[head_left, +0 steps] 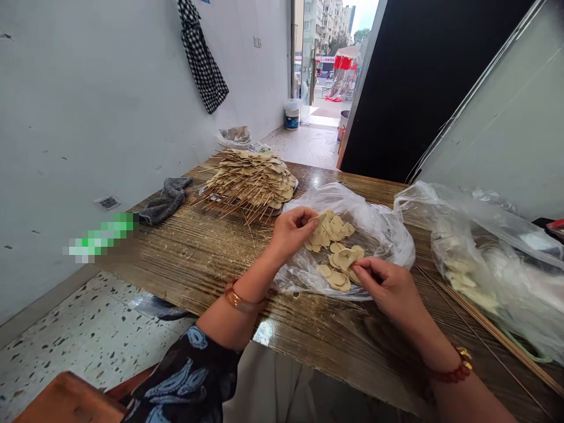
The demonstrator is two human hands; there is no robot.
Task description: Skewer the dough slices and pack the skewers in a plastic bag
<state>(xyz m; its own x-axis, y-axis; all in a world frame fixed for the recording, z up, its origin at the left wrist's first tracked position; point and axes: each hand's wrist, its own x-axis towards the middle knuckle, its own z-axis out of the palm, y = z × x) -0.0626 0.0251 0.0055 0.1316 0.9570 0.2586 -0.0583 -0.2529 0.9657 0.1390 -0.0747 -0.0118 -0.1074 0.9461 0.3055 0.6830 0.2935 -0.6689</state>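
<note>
Left of the grip and a little beyond it, a dark grey cloth (165, 202) lies crumpled; farther left, a socket (107, 203) sits low in the pale wall (110, 76); higher and well beyond the grip, a checked cloth (202, 59) hangs near a light switch (257, 42); straight ahead, far past the grip, a bucket (292, 116) stands by the doorway, with a red-and-white canopy (346, 61) and buildings (330, 20) outside; ahead and right, a black panel (423, 76) leans across the view; nearer and left of the grip, a brown seat (66, 399) stands on speckled floor (88, 335).
</note>
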